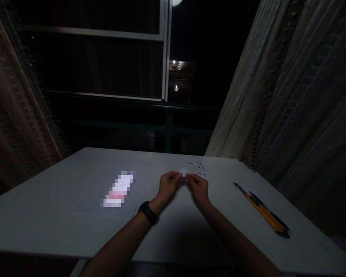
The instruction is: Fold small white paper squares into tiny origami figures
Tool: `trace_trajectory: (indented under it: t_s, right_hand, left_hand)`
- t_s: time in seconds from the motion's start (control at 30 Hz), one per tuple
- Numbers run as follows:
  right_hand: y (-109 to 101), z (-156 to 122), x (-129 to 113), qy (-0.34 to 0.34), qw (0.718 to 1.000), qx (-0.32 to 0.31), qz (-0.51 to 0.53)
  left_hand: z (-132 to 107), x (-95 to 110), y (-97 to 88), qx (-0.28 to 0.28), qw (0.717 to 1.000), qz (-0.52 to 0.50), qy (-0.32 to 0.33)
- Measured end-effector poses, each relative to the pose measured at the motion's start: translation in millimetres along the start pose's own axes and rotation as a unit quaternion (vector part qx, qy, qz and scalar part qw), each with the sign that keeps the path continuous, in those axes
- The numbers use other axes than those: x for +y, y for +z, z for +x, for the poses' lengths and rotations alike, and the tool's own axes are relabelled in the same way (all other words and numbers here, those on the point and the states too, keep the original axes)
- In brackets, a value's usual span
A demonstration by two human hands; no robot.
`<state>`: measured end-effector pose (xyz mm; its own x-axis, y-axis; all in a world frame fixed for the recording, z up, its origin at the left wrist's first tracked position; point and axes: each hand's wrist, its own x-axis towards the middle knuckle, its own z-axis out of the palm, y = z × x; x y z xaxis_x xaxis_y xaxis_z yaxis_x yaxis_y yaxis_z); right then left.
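Between my two hands is a small white paper piece [183,171], its pointed top edge showing above the fingers. My left hand [170,185] pinches its left side with thumb and fingertips. From the other side, my right hand [198,187] pinches it the same way. The lower part of the piece is hidden by the fingertips. Just beyond my right hand, several small paper pieces with dark marks [201,167] lie on the white table [60,231].
A paper sheet [92,196] lies left of my hands, with a blurred-out bright patch on it. Toward the right edge lie a yellow utility knife [261,207] and a dark pen [272,215]. Curtains [239,88] hang on both sides, before a dark window [103,65].
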<state>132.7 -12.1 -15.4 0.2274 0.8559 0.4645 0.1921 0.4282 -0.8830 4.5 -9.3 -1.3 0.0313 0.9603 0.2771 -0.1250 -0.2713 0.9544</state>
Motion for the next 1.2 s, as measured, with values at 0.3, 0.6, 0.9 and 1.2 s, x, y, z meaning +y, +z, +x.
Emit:
trace_trajectory:
  t_s: [0.3,0.6,0.9,1.2]
  right_hand:
    - [12,-11,-5,0.013,0.998,0.058,0.010]
    - [14,-11,0,0.030,0.997,0.063,0.038]
    - [12,-15,-9,0.000,0.998,0.062,-0.020]
    - [18,-16,-10,0.007,0.990,0.106,-0.090]
  left_hand:
    - [-1,-10,0.8,0.005,1.000,-0.008,0.000]
    - [-1,-6,2.9,0.002,0.998,0.041,0.044]
    - [-3,0,6.8,0.017,0.998,0.056,0.031]
    - [-5,-9,13.8,0.029,0.999,0.034,0.030]
